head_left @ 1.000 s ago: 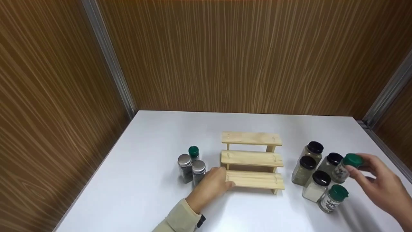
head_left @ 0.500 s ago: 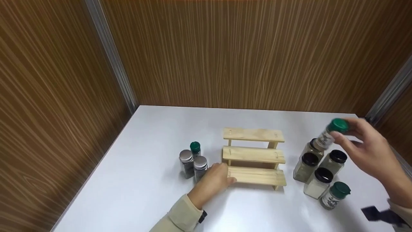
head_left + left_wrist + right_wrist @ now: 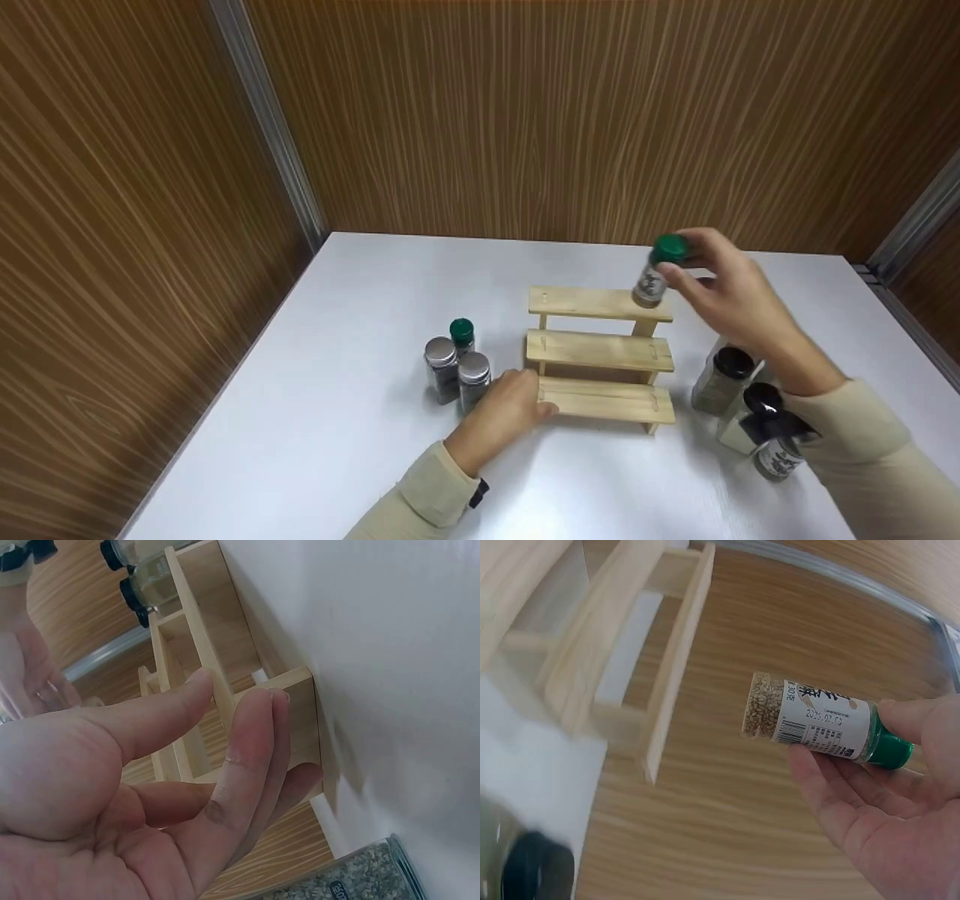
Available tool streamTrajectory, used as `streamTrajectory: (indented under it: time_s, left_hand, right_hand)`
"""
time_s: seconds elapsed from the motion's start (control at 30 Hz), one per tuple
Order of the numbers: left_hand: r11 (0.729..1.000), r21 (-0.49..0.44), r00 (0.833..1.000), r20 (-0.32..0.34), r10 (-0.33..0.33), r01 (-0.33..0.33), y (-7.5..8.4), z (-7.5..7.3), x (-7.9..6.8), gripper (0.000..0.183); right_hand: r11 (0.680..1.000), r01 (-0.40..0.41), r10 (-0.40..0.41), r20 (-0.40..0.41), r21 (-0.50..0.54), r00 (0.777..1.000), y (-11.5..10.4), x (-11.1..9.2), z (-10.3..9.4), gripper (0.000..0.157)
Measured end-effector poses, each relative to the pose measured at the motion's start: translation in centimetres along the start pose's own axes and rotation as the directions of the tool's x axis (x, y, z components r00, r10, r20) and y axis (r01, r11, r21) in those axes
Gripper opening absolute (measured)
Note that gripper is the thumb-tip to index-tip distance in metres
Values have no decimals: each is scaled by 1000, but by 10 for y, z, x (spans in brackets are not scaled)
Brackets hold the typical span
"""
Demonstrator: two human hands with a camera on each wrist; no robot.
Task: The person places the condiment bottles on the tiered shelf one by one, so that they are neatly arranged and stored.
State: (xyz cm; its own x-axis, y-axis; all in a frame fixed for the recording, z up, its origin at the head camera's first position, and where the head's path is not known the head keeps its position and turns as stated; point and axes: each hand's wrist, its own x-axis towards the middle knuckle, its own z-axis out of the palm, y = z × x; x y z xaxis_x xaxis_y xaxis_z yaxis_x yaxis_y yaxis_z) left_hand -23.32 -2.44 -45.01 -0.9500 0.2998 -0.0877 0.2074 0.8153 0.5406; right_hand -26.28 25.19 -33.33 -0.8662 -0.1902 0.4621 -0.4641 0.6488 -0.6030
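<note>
My right hand (image 3: 739, 296) holds a glass spice jar (image 3: 649, 286) by its green cap, thumb on one side and fingers on the other. The jar tilts slightly above the right end of the top step of a three-step wooden rack (image 3: 600, 349). Tan seeds and a printed label on the jar (image 3: 817, 718) show in the right wrist view, with a gap between it and the rack. My left hand (image 3: 499, 416) grips the left end of the lowest step; in the left wrist view the thumb and fingers (image 3: 251, 735) close about that end.
Left of the rack stand two silver-capped jars (image 3: 442, 379) and a green-capped jar (image 3: 463, 334), close to my left hand. On the right, several jars including a black-capped one (image 3: 720, 386) stand grouped, partly hidden by my right forearm. Wood-grain walls (image 3: 480, 120) enclose the white table (image 3: 337, 360).
My right hand has lifted the green-capped spice jar out of the right-hand group and carried it left to the rack's top step. The left hand has kept its grip on the rack.
</note>
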Motion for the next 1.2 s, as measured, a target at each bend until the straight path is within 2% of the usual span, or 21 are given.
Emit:
streamTrajectory:
  time_s: [0.1, 0.23, 0.4, 0.53, 0.7, 0.97, 1.2]
  left_hand:
    - [1000, -6, 1000, -9, 17, -17, 0, 2, -1, 28]
    - [1000, -21, 1000, 4, 4, -4, 1, 4, -3, 28]
    - [1000, -9, 1000, 4, 1, -1, 1, 4, -4, 29]
    - [1000, -18, 1000, 18, -3, 3, 1, 4, -4, 31]
    - [1000, -19, 1000, 28, -4, 5, 3, 6, -3, 35]
    - [1000, 7, 1000, 21, 7, -7, 4, 9, -1, 27]
    - [1000, 3, 999, 17, 28, -28, 9, 13, 1, 28]
  right_hand:
    - [1000, 22, -23, 41, 16, 999, -4, 8, 17, 42]
    - [1000, 17, -18, 94, 15, 995, -6, 15, 38, 42]
    - [999, 19, -23, 112, 37, 993, -10, 27, 64, 41]
    - [999, -4, -2, 135, 49, 991, -14, 36, 76, 42]
    - [998, -36, 27, 157, 54, 987, -13, 43, 84, 43]
    - [998, -45, 38, 154, 46, 987, -9, 43, 94, 46]
    - [997, -68, 62, 141, 37, 988, -4, 37, 86, 51]
